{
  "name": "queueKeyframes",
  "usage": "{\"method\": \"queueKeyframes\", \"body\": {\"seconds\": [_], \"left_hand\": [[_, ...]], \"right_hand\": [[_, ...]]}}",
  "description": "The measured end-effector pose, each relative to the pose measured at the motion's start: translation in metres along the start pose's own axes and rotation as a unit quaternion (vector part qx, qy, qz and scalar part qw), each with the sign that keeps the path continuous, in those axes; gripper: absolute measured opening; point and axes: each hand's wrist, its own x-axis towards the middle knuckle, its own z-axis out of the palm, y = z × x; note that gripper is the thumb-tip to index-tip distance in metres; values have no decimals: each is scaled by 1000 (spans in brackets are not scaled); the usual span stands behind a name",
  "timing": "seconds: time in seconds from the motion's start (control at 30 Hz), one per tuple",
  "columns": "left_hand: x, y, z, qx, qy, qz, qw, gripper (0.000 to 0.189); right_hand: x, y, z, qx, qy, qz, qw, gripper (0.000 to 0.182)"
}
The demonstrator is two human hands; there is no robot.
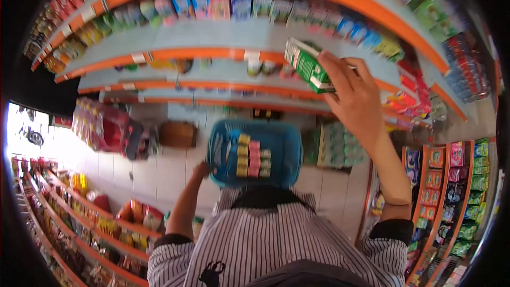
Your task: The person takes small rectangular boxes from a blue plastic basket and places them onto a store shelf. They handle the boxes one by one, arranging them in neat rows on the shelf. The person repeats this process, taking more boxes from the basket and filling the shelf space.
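My right hand (354, 87) is raised in front of the shelves and grips one end of a green and white carton (306, 63), which is tilted. Low at my left side, my left hand (202, 170) is at the left rim of a blue plastic basket (295, 155); its fingers are small and blurred, so their hold cannot be made out. Inside the basket stand short rows of small boxes: yellow (242, 161), pink (254, 159) and pale green-white (265, 163). The basket is in front of my body, above the tiled floor.
Orange-edged shelves (167, 56) curve across the front, with small cartons (241, 4) lined up on an upper level. A tray of green-tinted items (342, 145) is right of the basket, a brown box (178, 134) left, beside wrapped bottles (89, 121). Packet racks (432, 183) stand at right.
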Motion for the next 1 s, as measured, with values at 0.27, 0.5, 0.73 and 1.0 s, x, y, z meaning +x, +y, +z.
{"method": "queueKeyframes", "body": {"seconds": [0.27, 0.5, 0.73, 1.0], "left_hand": [[-84, 79, -66, 78, 21, 17, 997, 71], [-90, 75, -64, 39, 33, 54, 997, 55], [-88, 73, -66, 69, 33, 61, 995, 62], [-57, 65, -46, 118, 26, -4, 993, 84]], "right_hand": [[-210, -62, 263, 221, -330, 197, 896, 47], [-272, -115, 374, 270, -447, 333, 785, 48], [-288, -116, 374, 351, -310, 365, 804, 51], [-119, -84, 189, 352, -127, 73, 924, 29]]}}
